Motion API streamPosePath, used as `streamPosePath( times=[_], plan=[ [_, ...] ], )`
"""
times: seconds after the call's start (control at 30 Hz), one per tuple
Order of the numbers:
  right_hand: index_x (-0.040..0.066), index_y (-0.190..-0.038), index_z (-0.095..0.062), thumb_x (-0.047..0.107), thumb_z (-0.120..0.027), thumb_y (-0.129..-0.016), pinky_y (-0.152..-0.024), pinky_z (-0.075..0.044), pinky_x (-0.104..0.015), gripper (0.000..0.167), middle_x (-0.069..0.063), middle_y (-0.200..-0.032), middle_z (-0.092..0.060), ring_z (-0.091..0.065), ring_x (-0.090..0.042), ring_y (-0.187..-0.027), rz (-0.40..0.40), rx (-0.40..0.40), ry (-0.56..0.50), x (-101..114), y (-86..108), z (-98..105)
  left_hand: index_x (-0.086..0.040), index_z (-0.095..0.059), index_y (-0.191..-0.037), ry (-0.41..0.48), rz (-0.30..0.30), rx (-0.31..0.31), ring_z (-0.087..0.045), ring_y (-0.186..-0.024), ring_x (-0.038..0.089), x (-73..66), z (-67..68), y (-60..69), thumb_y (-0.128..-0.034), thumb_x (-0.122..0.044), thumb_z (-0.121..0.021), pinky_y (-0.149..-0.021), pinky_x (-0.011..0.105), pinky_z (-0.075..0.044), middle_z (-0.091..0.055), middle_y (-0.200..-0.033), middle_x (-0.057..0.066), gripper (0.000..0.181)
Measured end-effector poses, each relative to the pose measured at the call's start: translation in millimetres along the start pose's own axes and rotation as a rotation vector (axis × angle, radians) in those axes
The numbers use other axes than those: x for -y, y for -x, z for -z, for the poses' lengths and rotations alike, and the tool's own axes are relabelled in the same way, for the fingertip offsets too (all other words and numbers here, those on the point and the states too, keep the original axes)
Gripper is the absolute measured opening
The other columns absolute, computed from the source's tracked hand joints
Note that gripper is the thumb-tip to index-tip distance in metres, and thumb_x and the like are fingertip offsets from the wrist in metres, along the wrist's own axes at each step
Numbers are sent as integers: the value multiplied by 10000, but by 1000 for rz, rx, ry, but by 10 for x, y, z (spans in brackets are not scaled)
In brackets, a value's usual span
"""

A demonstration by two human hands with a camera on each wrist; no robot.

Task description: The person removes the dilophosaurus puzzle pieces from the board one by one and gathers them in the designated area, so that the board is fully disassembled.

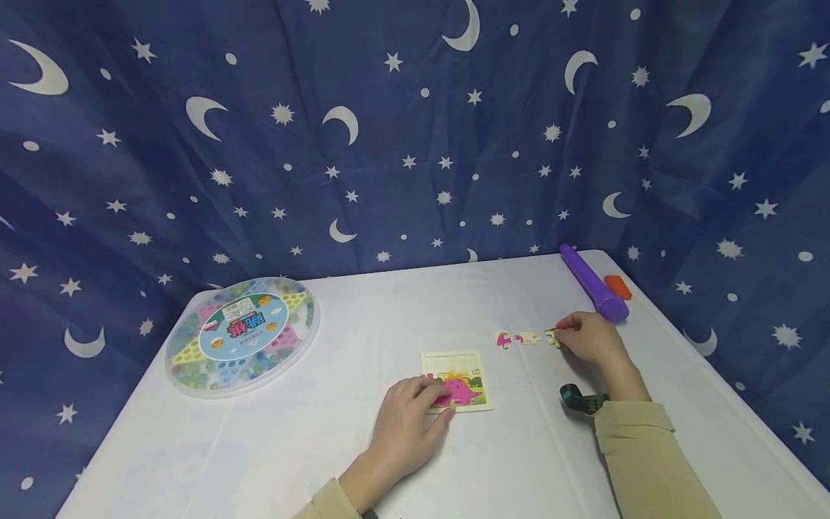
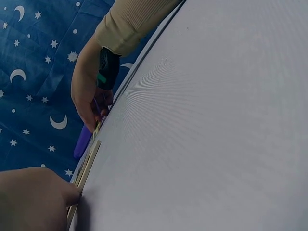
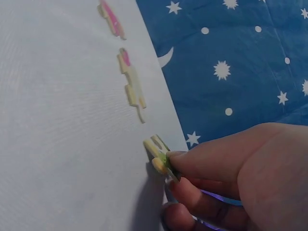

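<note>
On the round box (image 1: pixel 233 369), a blue oval label (image 1: pixel 223 339) bears large Chinese characters; smaller print is unreadable. Before a moon-and-star curtain (image 1: pixel 389 194), on the white worktop (image 1: pixel 369 324), the left hand (image 1: pixel 408 425) rests, ungrasping, on the puzzle board (image 1: pixel 450 362); the right hand (image 1: pixel 593 342) pinches 1 piece (image 3: pixel 156 151) near 2 loose pieces (image 1: pixel 530 337).

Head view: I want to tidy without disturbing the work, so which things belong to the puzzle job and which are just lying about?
Belong to the job:
- puzzle board
- pink-printed loose piece
- middle loose piece
- piece in the right grip

Apparently just lying about:
- round game box
- purple stick-shaped object
- orange block
</note>
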State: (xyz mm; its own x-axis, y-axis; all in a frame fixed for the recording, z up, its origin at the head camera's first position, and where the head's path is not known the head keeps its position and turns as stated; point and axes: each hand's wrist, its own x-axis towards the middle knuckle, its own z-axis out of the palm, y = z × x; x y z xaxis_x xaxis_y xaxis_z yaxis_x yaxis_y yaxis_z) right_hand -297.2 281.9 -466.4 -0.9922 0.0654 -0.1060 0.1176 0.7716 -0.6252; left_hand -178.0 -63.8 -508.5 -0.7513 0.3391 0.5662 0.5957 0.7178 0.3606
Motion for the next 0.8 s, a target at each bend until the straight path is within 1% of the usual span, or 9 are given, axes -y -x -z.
streamPosePath(
  times=[0.13, 0.3, 0.4, 0.5, 0.63, 0.7, 0.8],
  plan=[
    [-8, -1096, -690, 225, -665, -986, -733, -473, -393, 259, -128, -932, -664, -576, -292, -853, 5, -19, 21, -16, 11, 0, -164, -759, -1056, 14, -4, 28, -639, -1134, 220, -19, 4, -12, -880, -255, -810, -1050, 526, -445, -693, -1092, -14, 205],
    [-15, -1110, -682, 248, -674, -979, -712, -462, -380, 294, -126, -912, -642, -564, -290, -846, -6, -14, 35, -14, 26, 5, -176, -742, -1057, 30, 25, 77, -631, -1196, 230, -32, 2, -5, -916, -257, -785, -1090, 546, -419, -695, -1143, -20, 168],
    [-17, -1119, -679, 253, -682, -974, -713, -456, -385, 307, -127, -908, -633, -559, -292, -847, -12, -16, 35, -8, 33, 14, -177, -743, -1063, 30, 31, 91, -624, -1216, 251, -41, 9, -11, -928, -259, -775, -1095, 579, -402, -693, -1154, -15, 162],
    [-13, -1114, -677, 250, -686, -970, -716, -454, -386, 300, -127, -910, -632, -559, -293, -848, -13, -18, 41, -8, 14, 11, -177, -755, -1060, 17, 21, 78, -627, -1192, 239, -48, 9, -2, -926, -258, -775, -1086, 571, -413, -689, -1144, -6, 157],
    [-2, -1106, -674, 244, -686, -968, -717, -456, -380, 282, -128, -916, -633, -560, -294, -849, -21, -25, 39, -4, -9, 7, -170, -778, -1050, -14, -24, 39, -636, -1103, 196, -65, 20, 3, -914, -221, -778, -1033, 471, -470, -688, -1105, -2, 146],
    [-2, -1107, -673, 241, -685, -969, -711, -460, -379, 279, -129, -913, -635, -562, -293, -843, -27, -23, 37, -12, -13, 4, -158, -788, -1044, -24, -43, 23, -641, -1068, 190, -83, 32, 13, -901, -195, -783, -993, 442, -495, -694, -1085, 1, 148],
    [1, -1105, -675, 242, -687, -971, -716, -466, -380, 276, -129, -915, -637, -563, -293, -846, -38, -22, 35, -15, -18, 2, -140, -797, -1042, -22, -56, 12, -650, -1047, 201, -109, 47, 30, -885, -169, -783, -950, 449, -516, -702, -1077, 17, 159]
  ],
)
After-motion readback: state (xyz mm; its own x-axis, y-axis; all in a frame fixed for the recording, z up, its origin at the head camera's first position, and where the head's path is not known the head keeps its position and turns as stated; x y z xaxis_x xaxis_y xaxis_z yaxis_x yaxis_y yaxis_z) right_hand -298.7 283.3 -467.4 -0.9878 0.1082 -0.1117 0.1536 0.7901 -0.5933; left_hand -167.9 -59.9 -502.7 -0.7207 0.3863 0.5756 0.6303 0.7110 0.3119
